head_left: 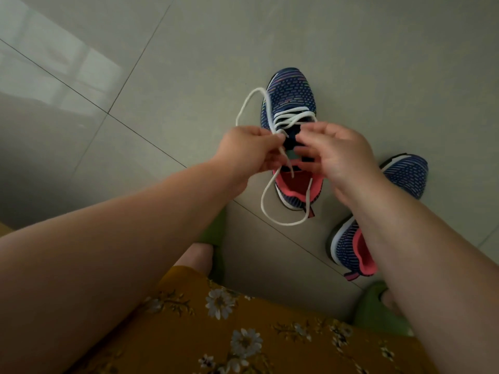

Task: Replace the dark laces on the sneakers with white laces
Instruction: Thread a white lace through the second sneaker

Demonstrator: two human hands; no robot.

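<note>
A dark blue knit sneaker (293, 99) with a pink lining stands on the floor, toe pointing away. A white lace (249, 102) is threaded through its lower eyelets; one end loops out to the left, the other hangs in a loop over the heel. My left hand (247, 149) pinches the lace just over the tongue. My right hand (337, 155) hovers over the sneaker's right eyelets with fingers bent, blurred; what it holds is unclear. A second matching sneaker (402, 179) lies to the right, partly behind my right forearm.
Grey floor tiles (189, 63) spread all round the sneakers. My feet in green slippers (374, 306) stand near the bottom, one at centre and one at right. A mustard floral dress (229, 333) fills the lower edge.
</note>
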